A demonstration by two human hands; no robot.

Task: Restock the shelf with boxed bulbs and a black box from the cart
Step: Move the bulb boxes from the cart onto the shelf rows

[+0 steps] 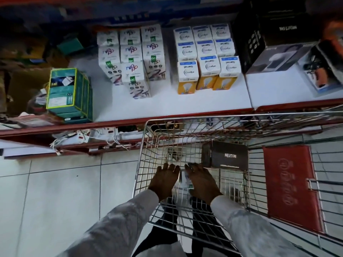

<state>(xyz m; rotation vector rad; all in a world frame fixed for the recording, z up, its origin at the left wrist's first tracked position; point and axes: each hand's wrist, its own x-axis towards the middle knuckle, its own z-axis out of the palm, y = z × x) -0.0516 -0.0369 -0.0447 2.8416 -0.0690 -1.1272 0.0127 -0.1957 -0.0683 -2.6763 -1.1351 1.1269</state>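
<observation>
Both my hands reach down into the wire cart [143,154]. My left hand [164,179] and my right hand [201,179] press on either side of a white bulb box [184,179], mostly hidden between them. A black box [229,156] marked NEUTON lies in the cart just right of my right hand. On the white shelf [167,106] stand a block of white Nippo bulb boxes [132,58] and a block of white-and-yellow Wipro bulb boxes [207,58].
Large black boxes [267,43] fill the shelf's right end, with a packaged tool [321,71] beside them. Green boxes [68,93] are stacked at the shelf's left edge. A red cart seat flap [291,190] lies to the right. Cables [83,138] clutter the lower shelf.
</observation>
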